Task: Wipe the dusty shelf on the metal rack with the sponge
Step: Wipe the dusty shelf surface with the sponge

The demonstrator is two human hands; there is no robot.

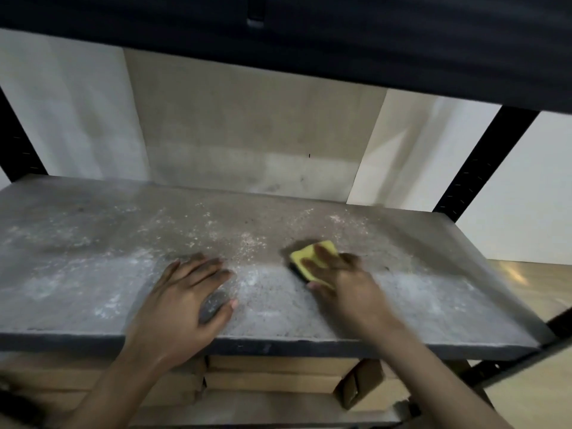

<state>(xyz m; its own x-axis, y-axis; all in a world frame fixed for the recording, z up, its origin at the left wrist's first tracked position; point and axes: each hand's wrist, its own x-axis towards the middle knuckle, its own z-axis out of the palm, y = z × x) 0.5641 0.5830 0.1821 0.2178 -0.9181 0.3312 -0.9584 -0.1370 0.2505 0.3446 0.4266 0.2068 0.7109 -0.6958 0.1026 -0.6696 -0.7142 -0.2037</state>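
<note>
The grey shelf (93, 267) of the black metal rack fills the middle of the head view, speckled with pale dust and crumbs. A yellow sponge (305, 257) with a dark underside lies flat on it, right of centre. My right hand (343, 283) presses on the sponge, fingers spread over its top and thumb at its near edge. My left hand (185, 298) rests palm down on the shelf near the front edge, fingers apart, holding nothing.
An upper shelf (309, 32) overhangs close above. Black rack posts stand at the back left (18, 144) and back right (483, 162). A beige board (247, 119) leans behind the shelf. Cardboard boxes (278, 379) sit below. Wooden floor (532, 286) shows on the right.
</note>
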